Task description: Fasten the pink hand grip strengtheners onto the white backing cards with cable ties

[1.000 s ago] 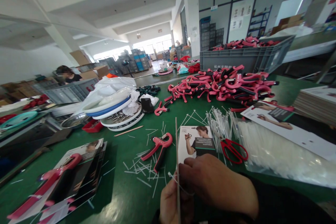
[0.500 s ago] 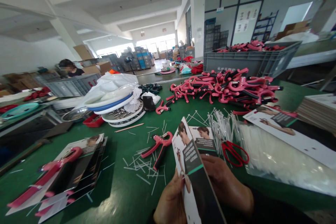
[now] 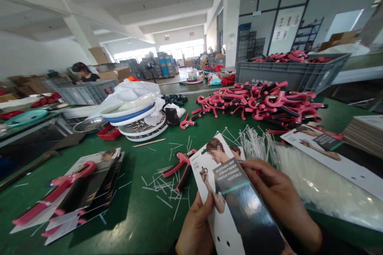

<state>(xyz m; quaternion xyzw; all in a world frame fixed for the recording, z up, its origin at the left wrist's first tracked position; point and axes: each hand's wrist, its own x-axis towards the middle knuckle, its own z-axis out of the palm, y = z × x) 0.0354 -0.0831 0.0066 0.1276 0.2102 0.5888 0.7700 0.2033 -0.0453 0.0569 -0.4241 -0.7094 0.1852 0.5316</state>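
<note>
A printed packaging card (image 3: 239, 203) for a grip strengthener is tilted up in front of me, its picture side toward the camera. My left hand (image 3: 196, 225) pinches its lower left edge, thumb on the front. At the upper right edge my right hand (image 3: 278, 191) has closed fingers on the card; its fingertips are partly hidden. Another card (image 3: 237, 152) shows behind it, mostly covered. Just left of the card lies a pink and black hand grip strengthener (image 3: 181, 164), among loose white cable tie pieces (image 3: 161, 185). Upright cable ties (image 3: 254, 141) stand beyond my right hand.
Carded grip strengtheners (image 3: 74, 183) are stacked at left. A pile of grip strengtheners (image 3: 254, 101) lies before a full grey crate (image 3: 287, 73). At right are a bag of cable ties (image 3: 323, 179) and stacked cards (image 3: 363, 135). A person (image 3: 85, 73) is at far left.
The card has turned so its printed face shows more fully. My right hand has moved up and right along its edge, now covering most of the red scissors.
</note>
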